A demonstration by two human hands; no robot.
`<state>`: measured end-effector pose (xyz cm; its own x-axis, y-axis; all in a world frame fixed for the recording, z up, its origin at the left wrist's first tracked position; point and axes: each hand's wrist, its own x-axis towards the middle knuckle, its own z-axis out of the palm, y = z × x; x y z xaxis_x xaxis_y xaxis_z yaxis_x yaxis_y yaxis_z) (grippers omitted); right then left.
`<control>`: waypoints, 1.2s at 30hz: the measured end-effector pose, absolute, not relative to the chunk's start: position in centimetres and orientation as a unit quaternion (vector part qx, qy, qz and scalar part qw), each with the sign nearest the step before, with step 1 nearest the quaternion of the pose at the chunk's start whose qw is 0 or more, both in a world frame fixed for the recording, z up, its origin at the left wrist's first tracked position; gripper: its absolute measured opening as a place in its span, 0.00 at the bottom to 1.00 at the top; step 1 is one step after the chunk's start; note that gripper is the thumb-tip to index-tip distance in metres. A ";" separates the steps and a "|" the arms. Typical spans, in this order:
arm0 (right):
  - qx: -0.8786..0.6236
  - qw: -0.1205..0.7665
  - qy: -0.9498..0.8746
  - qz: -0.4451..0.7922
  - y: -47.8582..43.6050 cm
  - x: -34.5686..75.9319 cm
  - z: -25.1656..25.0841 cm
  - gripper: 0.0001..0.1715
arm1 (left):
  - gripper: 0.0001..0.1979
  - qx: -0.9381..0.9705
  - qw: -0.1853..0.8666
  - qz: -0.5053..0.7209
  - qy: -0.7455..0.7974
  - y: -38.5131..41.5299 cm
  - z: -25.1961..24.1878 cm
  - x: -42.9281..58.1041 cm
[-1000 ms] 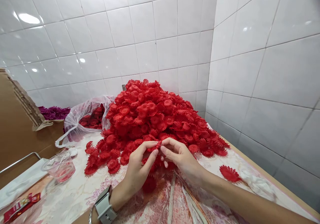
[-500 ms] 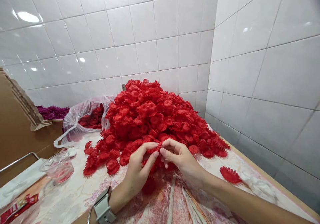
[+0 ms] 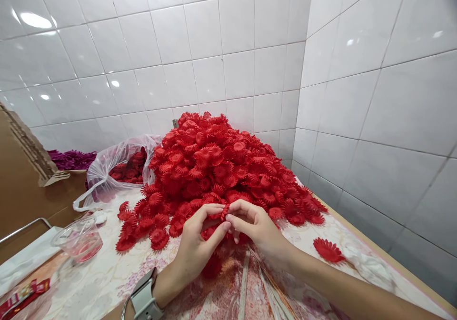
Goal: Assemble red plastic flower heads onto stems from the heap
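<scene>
Between the fingertips of both hands is a red artificial flower with a fringed edge, seen nearly edge-on. My left hand, a watch on its wrist, pinches it from the left. From the right, my right hand grips the same flower with thumb and forefinger closed. Right behind the hands rises a big pile of red artificial flowers. Another dark red flower lies on the table under my left hand. Pale thin strips lie on the table below my right hand.
A clear plastic bag with darker red flowers stands left, purple flowers behind it. Nearer are a clear plastic cup, a red packet and a cardboard box. A single red flower lies right, beside white crumpled material. Tiled walls close the back and right.
Both hands still pinch the flower. The left thumb has moved slightly right, closer to the right thumb. The view has shifted a little.
</scene>
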<state>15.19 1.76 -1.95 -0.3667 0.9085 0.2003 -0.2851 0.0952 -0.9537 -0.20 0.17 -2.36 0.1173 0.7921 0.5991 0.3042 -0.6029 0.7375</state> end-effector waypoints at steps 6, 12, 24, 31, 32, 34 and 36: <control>-0.293 0.475 -0.617 0.554 1.9 15.0 -2.8 0.09 | 0.03 0.718 0.207 0.530 0.402 0.1 -2.4 -0.3; -0.340 0.472 -0.669 0.463 1.4 15.1 -2.3 0.04 | 0.04 0.724 0.194 0.523 0.405 0.1 -2.7 -0.3; -0.250 0.496 -0.558 0.616 1.6 15.2 -2.0 0.22 | 0.06 0.730 0.168 0.559 0.356 0.2 -3.1 -0.5; -0.240 0.504 -0.503 0.660 1.6 15.2 -1.9 0.18 | 0.08 0.736 0.164 0.563 0.338 0.3 -3.4 -0.5; -0.237 0.505 -0.494 0.667 1.5 15.2 -1.8 0.18 | 0.08 0.741 0.161 0.558 0.338 0.2 -3.5 -0.6; -0.239 0.502 -0.490 0.672 1.6 15.2 -1.8 0.17 | 0.07 0.748 0.152 0.551 0.338 0.2 -3.5 -0.6; -0.247 0.500 -0.492 0.668 1.6 15.3 -1.9 0.15 | 0.07 0.752 0.145 0.545 0.341 0.1 -3.5 -0.7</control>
